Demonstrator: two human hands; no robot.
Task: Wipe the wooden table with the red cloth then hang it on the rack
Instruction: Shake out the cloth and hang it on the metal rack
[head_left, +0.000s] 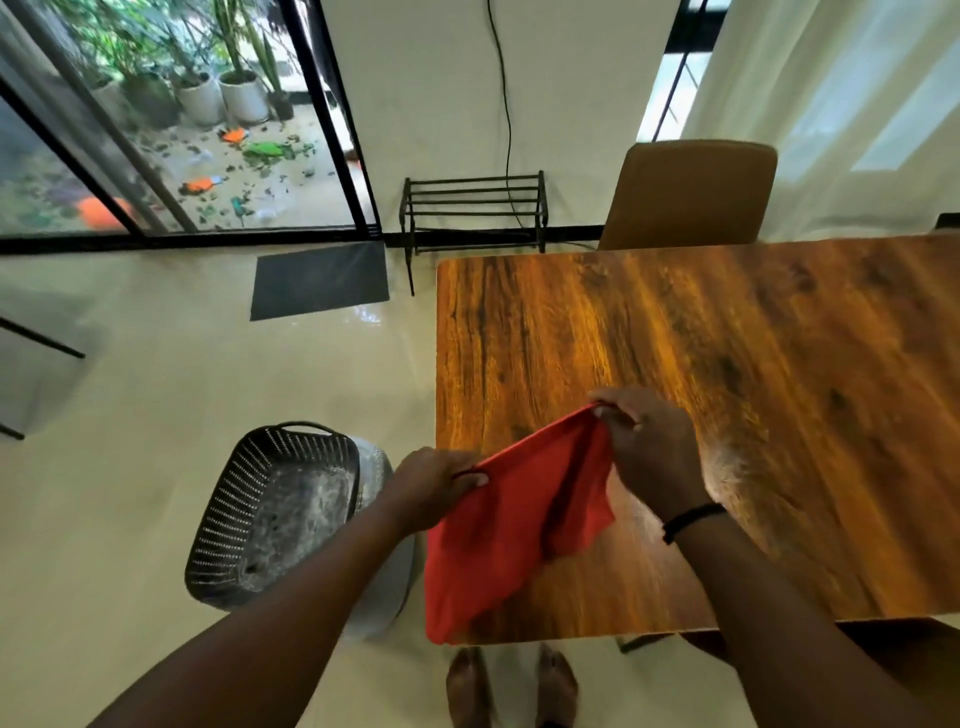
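Over the table (727, 389), we hold the cloth (519, 519): left hand (431, 486) and right hand (649, 452) fingers pinch its top edge.

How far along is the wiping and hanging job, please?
Done: nothing clearly; whether the table was wiped cannot be told. In hand: the left hand and right hand hold the red cloth stretched above the table's corner. Left: hanging it on the bare rack.

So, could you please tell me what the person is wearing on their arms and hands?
Both forearms are bare, with no sleeves in view and no gloves. The right hand has a thin black band around its wrist. The left hand shows no band, watch or ring on the side that faces the camera.
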